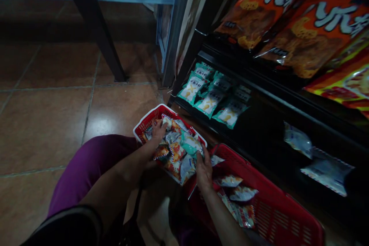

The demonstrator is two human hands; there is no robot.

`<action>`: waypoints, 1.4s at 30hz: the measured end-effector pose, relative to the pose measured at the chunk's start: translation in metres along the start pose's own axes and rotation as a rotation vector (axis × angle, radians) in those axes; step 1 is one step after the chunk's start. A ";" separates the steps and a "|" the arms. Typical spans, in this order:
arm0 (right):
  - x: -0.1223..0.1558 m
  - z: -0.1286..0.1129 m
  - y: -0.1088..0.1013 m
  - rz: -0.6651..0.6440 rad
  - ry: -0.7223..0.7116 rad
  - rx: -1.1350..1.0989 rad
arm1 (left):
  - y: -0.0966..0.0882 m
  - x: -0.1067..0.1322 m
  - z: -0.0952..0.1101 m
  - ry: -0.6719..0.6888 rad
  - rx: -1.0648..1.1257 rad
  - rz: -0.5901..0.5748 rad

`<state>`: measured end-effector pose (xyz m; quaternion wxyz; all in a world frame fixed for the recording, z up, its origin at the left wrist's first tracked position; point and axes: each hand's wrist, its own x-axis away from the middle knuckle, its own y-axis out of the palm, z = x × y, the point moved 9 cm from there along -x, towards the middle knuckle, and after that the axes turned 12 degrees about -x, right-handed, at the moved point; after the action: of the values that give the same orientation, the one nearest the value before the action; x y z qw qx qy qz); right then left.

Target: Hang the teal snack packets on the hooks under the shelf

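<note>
My left hand (158,130) reaches into a small red basket (150,117) and rests on the heap of small snack packets (177,150) inside, fingers curled on them. My right hand (204,169) grips the near right side of the same heap, fingers closed around a teal and white packet (190,145). The small basket sits tilted on the rim of a larger red basket (276,207), which holds a few more snack packets (238,196).
A dark low shelf (259,130) on the right carries teal snack packets (211,96) and pale bags (314,157). Large orange bags (288,15) hang above. Brown floor tiles (46,115) and a dark table leg (92,27) lie left. My purple-clad knee (89,165) is below.
</note>
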<state>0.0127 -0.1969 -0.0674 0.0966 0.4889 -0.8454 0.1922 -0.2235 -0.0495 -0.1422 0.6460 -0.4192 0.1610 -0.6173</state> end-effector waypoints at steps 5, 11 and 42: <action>0.000 -0.011 0.004 -0.021 -0.134 0.167 | -0.009 0.002 0.017 0.059 -0.029 0.039; 0.004 -0.020 0.014 -0.145 -0.169 0.247 | -0.019 0.001 0.011 0.073 -0.072 0.042; 0.008 -0.076 0.031 -0.002 -0.466 0.552 | -0.027 0.111 0.047 0.457 -0.073 0.131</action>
<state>-0.0203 -0.1574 -0.0033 -0.2340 0.5282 -0.7604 0.2966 -0.1867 -0.1337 -0.0599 0.6160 -0.2805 0.3521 -0.6465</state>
